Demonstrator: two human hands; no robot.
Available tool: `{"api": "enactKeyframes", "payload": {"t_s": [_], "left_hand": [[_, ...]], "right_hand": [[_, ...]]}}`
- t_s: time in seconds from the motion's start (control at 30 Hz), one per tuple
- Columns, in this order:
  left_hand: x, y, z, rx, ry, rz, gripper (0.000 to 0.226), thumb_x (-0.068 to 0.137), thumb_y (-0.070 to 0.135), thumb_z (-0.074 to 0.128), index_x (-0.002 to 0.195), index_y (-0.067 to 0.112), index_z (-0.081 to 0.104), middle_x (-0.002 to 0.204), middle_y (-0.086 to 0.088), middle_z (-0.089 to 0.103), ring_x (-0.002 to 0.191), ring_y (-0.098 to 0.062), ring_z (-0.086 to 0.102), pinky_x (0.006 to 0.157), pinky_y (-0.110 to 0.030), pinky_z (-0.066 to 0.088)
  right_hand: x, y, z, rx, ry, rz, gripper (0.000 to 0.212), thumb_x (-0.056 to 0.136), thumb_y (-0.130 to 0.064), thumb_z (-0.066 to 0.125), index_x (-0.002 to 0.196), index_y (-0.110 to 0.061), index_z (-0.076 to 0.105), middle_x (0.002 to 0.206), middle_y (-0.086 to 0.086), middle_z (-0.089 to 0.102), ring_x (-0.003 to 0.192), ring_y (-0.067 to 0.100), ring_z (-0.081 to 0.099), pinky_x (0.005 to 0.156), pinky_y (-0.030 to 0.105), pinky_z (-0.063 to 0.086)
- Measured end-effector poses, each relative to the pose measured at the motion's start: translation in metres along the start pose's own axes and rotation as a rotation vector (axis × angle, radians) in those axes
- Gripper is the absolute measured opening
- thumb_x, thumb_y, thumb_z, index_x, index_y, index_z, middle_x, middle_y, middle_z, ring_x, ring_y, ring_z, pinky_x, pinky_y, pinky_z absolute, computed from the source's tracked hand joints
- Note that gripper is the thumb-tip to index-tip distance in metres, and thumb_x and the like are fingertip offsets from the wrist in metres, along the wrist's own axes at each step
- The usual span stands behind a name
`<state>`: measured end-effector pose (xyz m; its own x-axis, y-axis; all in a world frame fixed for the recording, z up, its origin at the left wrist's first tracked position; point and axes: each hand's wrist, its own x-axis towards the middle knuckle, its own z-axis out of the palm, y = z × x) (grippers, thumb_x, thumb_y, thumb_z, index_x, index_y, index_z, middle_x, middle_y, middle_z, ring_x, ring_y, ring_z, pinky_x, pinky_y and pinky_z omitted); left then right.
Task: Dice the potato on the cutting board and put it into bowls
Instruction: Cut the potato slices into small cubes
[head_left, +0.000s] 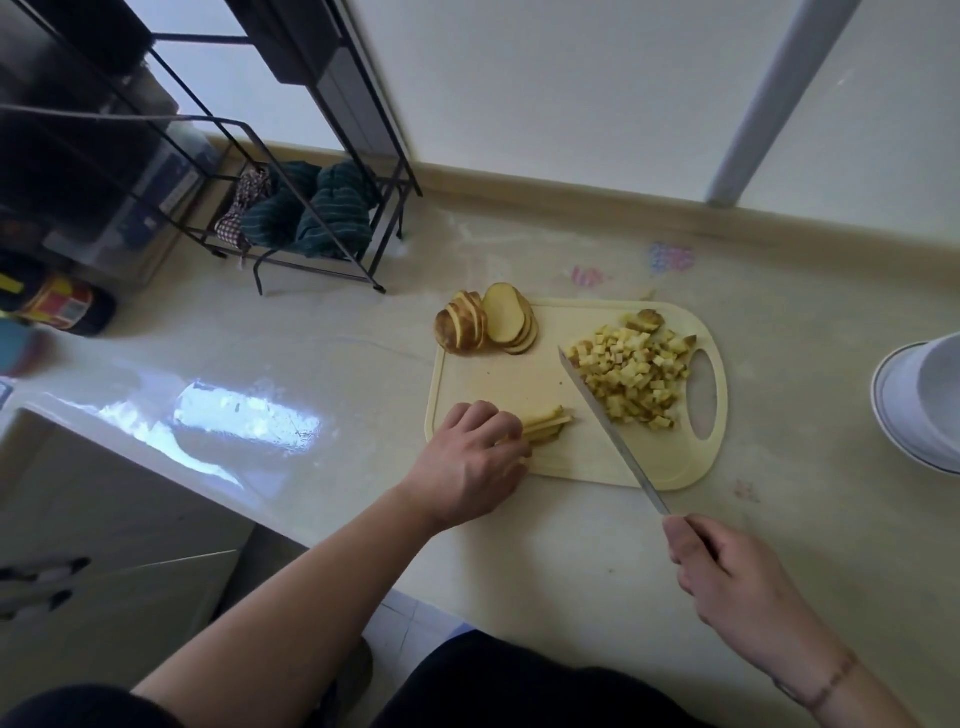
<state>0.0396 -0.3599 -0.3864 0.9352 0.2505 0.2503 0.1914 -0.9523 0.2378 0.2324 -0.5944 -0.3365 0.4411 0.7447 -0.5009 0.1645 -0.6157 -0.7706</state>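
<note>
Our left hand (470, 457) presses curled fingers on potato strips (545, 425) on the cutting board (524, 384); our right hand (727, 577) grips the knife (605, 421) beside the dice pile (631, 382). The bowls (922, 402) (contents hidden) sit far right.

cutting board (519, 379): matt plastic | knife (605, 421): shiny metal | counter (311, 364): glossy

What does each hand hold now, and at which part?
The right hand holds the knife by its handle. The left hand presses on the near ends of the potato strips.
</note>
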Motion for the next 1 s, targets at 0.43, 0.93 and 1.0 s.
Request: {"api": "enactKeyframes", "payload": {"t_s": [0.43,0.93,1.0], "left_hand": [[0.062,0.025,0.003,-0.208,0.093,-0.263,0.022,0.088,0.034,0.064,0.093,0.016,0.076,0.096,0.002,0.069,0.098,-0.018,0.051,0.084,-0.034,0.041],[0.092,0.015,0.014,-0.340,0.125,-0.524,0.023,0.097,0.012,0.061,0.112,0.007,0.077,0.103,-0.007,0.072,0.097,-0.027,0.059,0.087,-0.040,0.050],[0.065,0.006,0.008,-0.290,0.121,-0.499,0.020,0.095,0.012,0.062,0.107,0.006,0.077,0.101,-0.006,0.072,0.095,-0.026,0.061,0.084,-0.041,0.053]], "right_hand": [[-0.022,-0.004,-0.011,0.296,0.033,0.078,0.074,0.068,-0.084,0.054,0.070,-0.010,0.048,0.053,-0.001,0.032,0.047,0.016,0.026,0.043,0.024,0.022],[-0.032,-0.004,-0.024,0.582,0.122,0.122,0.081,0.052,-0.089,0.063,0.068,-0.011,0.048,0.054,0.008,0.030,0.037,0.010,0.023,0.041,0.011,0.024],[-0.032,-0.004,-0.023,0.568,0.111,0.125,0.080,0.053,-0.090,0.062,0.068,-0.012,0.048,0.054,0.007,0.030,0.039,0.010,0.023,0.041,0.012,0.024]]}}
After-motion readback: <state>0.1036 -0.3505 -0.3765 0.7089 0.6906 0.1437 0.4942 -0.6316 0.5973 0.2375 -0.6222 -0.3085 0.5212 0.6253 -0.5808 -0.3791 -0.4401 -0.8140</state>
